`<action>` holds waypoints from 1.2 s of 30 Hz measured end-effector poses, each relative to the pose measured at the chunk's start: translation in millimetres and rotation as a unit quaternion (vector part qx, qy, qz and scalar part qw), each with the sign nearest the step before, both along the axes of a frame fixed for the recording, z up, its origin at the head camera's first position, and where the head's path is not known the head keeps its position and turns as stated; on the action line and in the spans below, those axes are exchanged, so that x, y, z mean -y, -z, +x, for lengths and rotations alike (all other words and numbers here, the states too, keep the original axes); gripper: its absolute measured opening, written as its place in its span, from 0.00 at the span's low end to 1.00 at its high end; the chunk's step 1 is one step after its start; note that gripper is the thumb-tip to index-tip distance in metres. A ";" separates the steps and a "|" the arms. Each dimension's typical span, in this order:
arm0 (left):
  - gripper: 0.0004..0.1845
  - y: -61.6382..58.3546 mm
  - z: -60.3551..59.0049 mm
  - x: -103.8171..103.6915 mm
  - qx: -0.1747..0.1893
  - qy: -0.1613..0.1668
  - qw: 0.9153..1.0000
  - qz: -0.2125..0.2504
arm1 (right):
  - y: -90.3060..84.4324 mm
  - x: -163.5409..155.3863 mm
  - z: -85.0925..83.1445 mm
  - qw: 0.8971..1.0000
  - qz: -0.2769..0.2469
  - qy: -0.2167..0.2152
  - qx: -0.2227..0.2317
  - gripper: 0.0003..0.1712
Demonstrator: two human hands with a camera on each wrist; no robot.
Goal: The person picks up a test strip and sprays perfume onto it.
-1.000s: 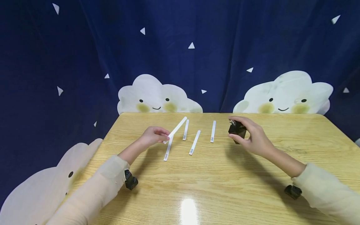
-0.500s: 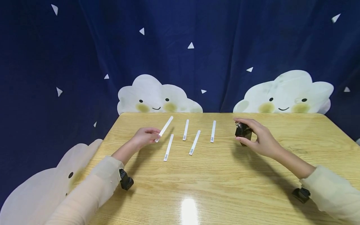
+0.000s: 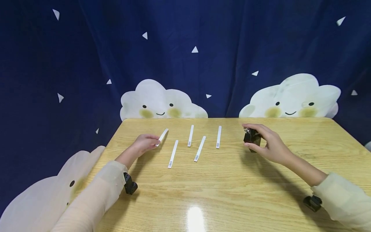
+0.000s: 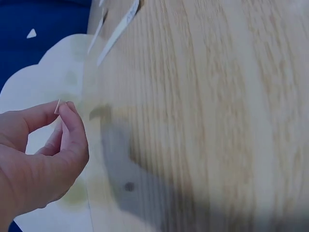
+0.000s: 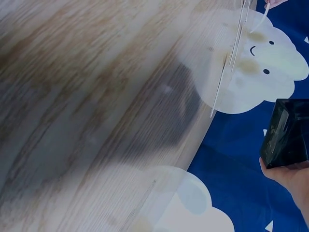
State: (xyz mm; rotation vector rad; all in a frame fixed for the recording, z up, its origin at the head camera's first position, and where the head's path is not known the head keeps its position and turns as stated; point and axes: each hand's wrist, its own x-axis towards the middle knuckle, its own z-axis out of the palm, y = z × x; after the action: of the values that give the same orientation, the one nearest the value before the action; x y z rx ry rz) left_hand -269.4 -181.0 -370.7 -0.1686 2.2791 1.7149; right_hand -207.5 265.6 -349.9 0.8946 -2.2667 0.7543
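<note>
The left hand [image 3: 142, 144] pinches one end of a white paper strip [image 3: 162, 136] between thumb and forefinger, low over the wooden table [image 3: 232, 193] at its left rear. Four more strips [image 3: 200, 148] lie flat just to its right — each with small blue print at one end, too small to read. The right hand [image 3: 268, 145] curls its fingers round a small black box [image 3: 251, 138] near the table's rear — no legible label.
</note>
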 end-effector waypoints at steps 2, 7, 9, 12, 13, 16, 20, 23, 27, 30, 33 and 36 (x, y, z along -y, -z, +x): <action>0.22 1.8 -1.5 1.7 0.005 -0.007 1.000 -0.009 | 0.4 -0.7 0.3 1.000 0.001 0.002 0.002 0.41; 0.19 3.9 -1.4 6.4 0.011 -0.022 0.997 -0.073 | 1.1 -1.6 1.0 1.000 0.005 0.005 0.009 0.41; 0.17 4.0 0.2 8.4 0.003 -0.023 0.994 -0.105 | 1.2 -1.5 1.0 1.000 0.005 0.006 0.010 0.41; 0.16 3.4 2.3 10.0 -0.019 -0.020 0.990 -0.142 | 1.4 -1.7 1.0 1.000 0.006 0.008 0.008 0.41; 0.15 3.2 2.8 9.8 -0.023 -0.022 0.988 -0.149 | 1.6 -1.7 1.1 1.000 0.006 0.009 0.009 0.41; 0.15 3.3 4.2 8.9 -0.039 -0.019 0.987 -0.158 | 2.7 -2.0 1.3 1.000 0.008 0.010 0.011 0.41; 0.15 3.3 7.1 6.3 -0.049 -0.013 0.984 -0.169 | 5.0 -2.4 1.3 1.000 0.013 0.012 0.014 0.41; 0.15 3.6 8.2 4.9 -0.057 -0.010 0.981 -0.185 | 6.5 -3.0 1.1 1.000 0.015 0.012 0.015 0.41; 0.14 5.0 7.5 3.5 -0.069 -0.009 0.977 -0.204 | 7.8 -4.3 0.9 1.000 0.016 0.014 0.013 0.41; 0.14 3.9 9.6 0.6 -0.073 -0.008 0.977 -0.200 | 8.5 -5.1 1.3 1.000 0.018 0.015 0.015 0.42; 0.14 1.7 13.7 -2.8 -0.074 -0.001 0.979 -0.188 | 9.4 -5.7 2.0 0.999 0.021 0.019 0.019 0.42; 0.14 1.4 16.2 -4.6 -0.079 0.009 0.980 -0.180 | 10.6 -6.1 1.9 0.999 0.021 0.021 0.021 0.43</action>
State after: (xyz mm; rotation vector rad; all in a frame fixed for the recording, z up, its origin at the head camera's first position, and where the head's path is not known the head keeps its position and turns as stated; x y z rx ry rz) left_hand -253.2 -176.4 -372.1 -0.0866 2.6850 1.3340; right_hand -205.6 271.7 -360.5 0.8550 -2.3381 0.7159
